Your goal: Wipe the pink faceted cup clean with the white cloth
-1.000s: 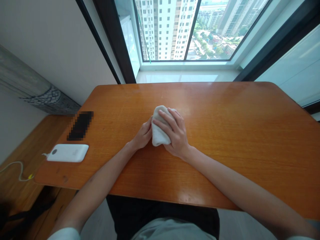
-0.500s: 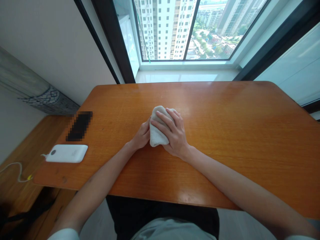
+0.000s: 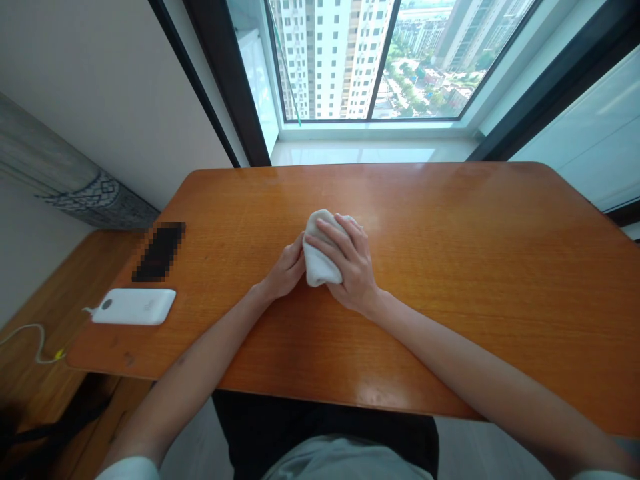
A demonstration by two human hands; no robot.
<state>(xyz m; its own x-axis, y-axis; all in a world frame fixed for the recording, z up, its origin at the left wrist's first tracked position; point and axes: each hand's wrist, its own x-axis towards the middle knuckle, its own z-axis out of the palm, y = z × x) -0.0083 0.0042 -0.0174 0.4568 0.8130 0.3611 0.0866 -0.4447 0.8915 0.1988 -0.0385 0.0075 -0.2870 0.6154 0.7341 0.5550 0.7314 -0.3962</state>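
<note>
A white cloth [image 3: 321, 265], bunched and softly folded, is between my two hands near the middle of the table. My right hand [image 3: 353, 260] lies over its right side with the fingers curled across the top. Against its left edge is my left hand [image 3: 289, 269], closed on the cloth, with most of its fingers hidden behind it. Whether the cloth wraps around anything I cannot tell.
The brown wooden table [image 3: 450, 267] stands before a window [image 3: 380, 60]. On its left part lie a white device [image 3: 135, 307] with a cable and a blurred-out dark rectangle [image 3: 159, 252]. A patterned curtain [image 3: 110, 193] hangs at the left.
The cloth has shifted slightly to the right and away from me, and its lower edge has turned a little. Both hands moved with it and keep hold.
</note>
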